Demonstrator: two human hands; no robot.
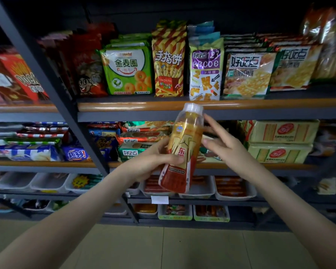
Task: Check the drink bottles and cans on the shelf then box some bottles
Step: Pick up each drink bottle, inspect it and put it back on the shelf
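Note:
A plastic drink bottle (184,144) with a white cap, amber liquid and a yellow-and-red label is held up in front of the shelves, tilted slightly to the right. My left hand (153,162) grips its middle from the left, thumb curled across the label. My right hand (223,144) hovers just right of the bottle with fingers spread and straight, holding nothing; whether a fingertip touches the bottle is unclear.
Dark metal shelving (260,105) with orange edge strips fills the view, stocked with snack bags (127,69) and biscuit packs (279,140). Lower shelves carry white trays (233,189) of sausages. A diagonal upright post (52,90) runs at left. Beige floor tiles (182,249) lie below.

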